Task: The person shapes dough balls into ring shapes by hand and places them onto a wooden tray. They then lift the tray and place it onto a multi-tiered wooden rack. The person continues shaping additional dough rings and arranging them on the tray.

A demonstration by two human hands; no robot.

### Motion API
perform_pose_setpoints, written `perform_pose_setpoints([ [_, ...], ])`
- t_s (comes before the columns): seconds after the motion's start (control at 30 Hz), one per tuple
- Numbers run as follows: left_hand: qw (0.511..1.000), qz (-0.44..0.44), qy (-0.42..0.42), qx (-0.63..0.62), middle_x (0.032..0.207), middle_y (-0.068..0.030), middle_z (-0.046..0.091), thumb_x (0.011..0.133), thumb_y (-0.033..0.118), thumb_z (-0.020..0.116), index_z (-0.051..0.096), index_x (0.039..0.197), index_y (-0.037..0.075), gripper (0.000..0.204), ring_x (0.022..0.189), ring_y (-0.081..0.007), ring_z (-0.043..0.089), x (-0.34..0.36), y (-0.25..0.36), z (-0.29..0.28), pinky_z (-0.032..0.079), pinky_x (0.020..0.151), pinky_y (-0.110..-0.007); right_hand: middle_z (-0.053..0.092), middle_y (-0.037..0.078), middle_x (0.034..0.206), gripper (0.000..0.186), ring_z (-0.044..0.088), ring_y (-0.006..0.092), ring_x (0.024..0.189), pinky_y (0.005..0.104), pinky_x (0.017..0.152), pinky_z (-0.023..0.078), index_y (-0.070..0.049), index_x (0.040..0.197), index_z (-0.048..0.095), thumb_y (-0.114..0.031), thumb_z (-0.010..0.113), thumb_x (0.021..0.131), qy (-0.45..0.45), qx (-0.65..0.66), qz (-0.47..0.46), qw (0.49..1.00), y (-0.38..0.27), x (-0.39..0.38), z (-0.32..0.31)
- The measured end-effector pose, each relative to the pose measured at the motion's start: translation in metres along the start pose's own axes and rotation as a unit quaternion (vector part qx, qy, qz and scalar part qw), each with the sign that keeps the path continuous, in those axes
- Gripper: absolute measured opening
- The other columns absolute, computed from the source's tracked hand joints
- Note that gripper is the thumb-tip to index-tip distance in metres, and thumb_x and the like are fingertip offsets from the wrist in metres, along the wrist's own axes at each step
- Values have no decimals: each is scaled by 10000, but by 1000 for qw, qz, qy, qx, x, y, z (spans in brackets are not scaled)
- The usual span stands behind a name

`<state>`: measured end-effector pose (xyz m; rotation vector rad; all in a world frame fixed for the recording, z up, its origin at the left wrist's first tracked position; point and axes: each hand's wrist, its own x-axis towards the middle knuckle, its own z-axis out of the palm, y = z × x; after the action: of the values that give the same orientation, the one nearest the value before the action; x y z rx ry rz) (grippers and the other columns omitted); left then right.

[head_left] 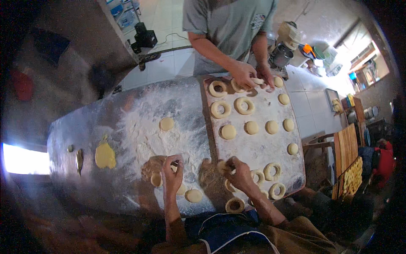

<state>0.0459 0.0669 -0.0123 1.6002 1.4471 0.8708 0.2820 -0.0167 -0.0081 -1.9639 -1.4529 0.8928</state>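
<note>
My left hand (172,169) is closed above the floured metal table, fingers curled round a small pale patch I cannot make out. Flattened dough rounds lie near it: a dough round (156,179) to its left and another dough round (193,195) to its right. Over the tray's left edge, my right hand (239,172) grips a pale dough piece (222,167), partly hidden by the fingers. Beside that hand, several dough rings, such as a dough ring (272,171), rest on the floured tray (266,151). Farther up the tray lie plain dough rounds (251,128) and more dough rings (244,106).
Across the table, a co-worker's hands (249,76) hold a dough piece over the tray's far edge. A lone dough round (167,123) sits in scattered flour (146,122). At the left are a yellow smear (105,155) and a metal utensil (79,161). Wooden boards (346,144) stand at right.
</note>
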Motion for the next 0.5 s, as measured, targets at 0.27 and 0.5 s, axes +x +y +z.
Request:
perform_pose_setpoints([
  [0.27, 998, -46, 21, -29, 971, -117, 619, 844, 127, 608, 600, 992, 32, 177, 873, -217, 606, -38, -12, 3, 487, 751, -339, 589, 200, 772, 283, 559, 428, 683, 488, 630, 455, -19, 911, 518, -197, 672, 754, 58, -149, -312, 937, -20, 48, 82],
  [0.5, 994, -71, -10, -78, 1011, -143, 584, 869, 226, 609, 554, 1080, -19, 328, 899, -223, 587, -66, 2, 22, 477, 765, -338, 590, 81, 822, 414, 594, 148, 766, 312, 677, 493, -40, 998, 456, -47, 735, 692, -75, 205, -23, 976, -22, 17, 64],
])
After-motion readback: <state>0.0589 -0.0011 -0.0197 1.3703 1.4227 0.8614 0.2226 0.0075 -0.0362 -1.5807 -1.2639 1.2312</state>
